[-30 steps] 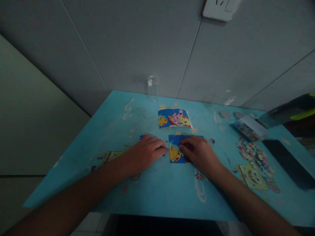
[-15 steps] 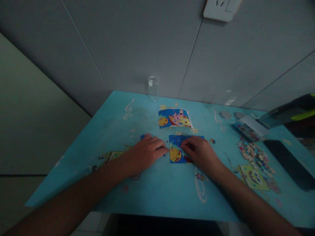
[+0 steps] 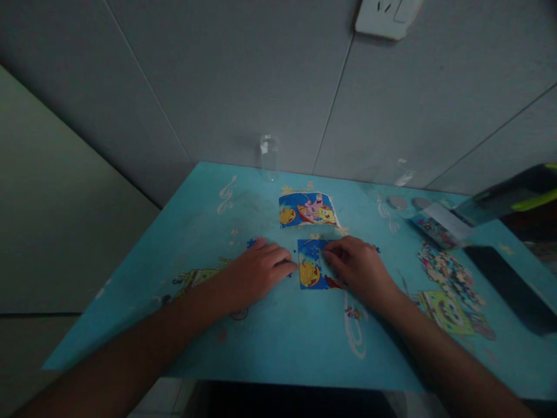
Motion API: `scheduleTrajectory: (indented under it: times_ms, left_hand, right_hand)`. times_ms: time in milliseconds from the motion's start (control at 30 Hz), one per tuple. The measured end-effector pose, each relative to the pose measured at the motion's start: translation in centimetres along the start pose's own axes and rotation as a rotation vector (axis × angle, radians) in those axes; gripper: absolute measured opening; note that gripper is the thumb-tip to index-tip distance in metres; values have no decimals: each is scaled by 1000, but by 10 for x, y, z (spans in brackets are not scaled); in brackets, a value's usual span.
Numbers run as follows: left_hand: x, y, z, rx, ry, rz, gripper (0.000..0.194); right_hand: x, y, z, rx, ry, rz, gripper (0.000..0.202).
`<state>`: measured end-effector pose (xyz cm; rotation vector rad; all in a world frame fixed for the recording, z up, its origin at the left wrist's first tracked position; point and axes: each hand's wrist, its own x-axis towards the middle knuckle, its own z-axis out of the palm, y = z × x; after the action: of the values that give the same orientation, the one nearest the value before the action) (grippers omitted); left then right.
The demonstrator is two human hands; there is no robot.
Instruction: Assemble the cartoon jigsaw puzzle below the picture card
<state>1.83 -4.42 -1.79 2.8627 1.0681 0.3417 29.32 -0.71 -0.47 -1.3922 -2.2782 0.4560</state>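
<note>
A partly assembled jigsaw puzzle, blue with a yellow burger-like shape, lies flat on the table in front of me. My left hand rests on the table with loosely bent fingers, its fingertips at the puzzle's left edge. A few small blue puzzle pieces show around that hand. Over the puzzle's right part, my right hand has its thumb and fingers pinched together close to the surface. What lies between these fingertips is hidden. Just behind the puzzle is a matching picture sheet with cartoon figures.
Loose puzzle pieces lie heaped on the right, beside a dark flat slab. Behind them are a printed packet and round lids. A clear jar stands by the wall. The blue table has printed cartoons.
My right hand has shifted slightly to the right across the puzzle, uncovering more of its middle. My left hand stays at the left edge. The view has moved very slightly.
</note>
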Motion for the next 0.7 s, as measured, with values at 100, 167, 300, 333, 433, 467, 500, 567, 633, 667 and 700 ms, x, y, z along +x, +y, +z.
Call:
scheduleTrajectory:
  times_ms: [100, 167, 300, 333, 433, 467, 500, 567, 633, 667, 700]
  left_hand:
    - [0, 0, 0, -1, 3, 3, 27]
    - [0, -1, 0, 2, 13, 7, 27]
    - [0, 0, -2, 0, 11, 8, 27]
    - [0, 0, -3, -3, 11, 8, 26]
    - [0, 0, -3, -9, 27, 13, 26]
    - [0, 0, -2, -9, 33, 15, 26]
    - [0, 0, -2, -8, 38, 16, 26]
    - [0, -1, 0, -7, 42, 14, 26]
    - [0, -1, 1, -6, 42, 14, 27]
    - [0, -1, 1, -4, 39, 15, 27]
    - [0, -1, 1, -1, 35, 15, 27]
  right_hand:
    - [0, 7, -4, -10, 72, 36, 17]
    - [1, 12, -6, -18, 131, 51, 18]
    - [2, 17, -6, -10, 164, 59, 17]
    - [1, 17, -6, -2, 149, 58, 17]
    - [0, 11, -2, 14, 95, 38, 16]
    - [0, 9, -1, 16, 76, 26, 16]
    - [0, 7, 0, 16, 58, 10, 16]
    - [-1, 3, 2, 16, 23, -27, 15]
    - [-1, 0, 4, 16, -3, -46, 14]
    - [-1, -2, 5, 16, -11, -48, 13]
    - [-1, -3, 6, 13, -16, -47, 12]
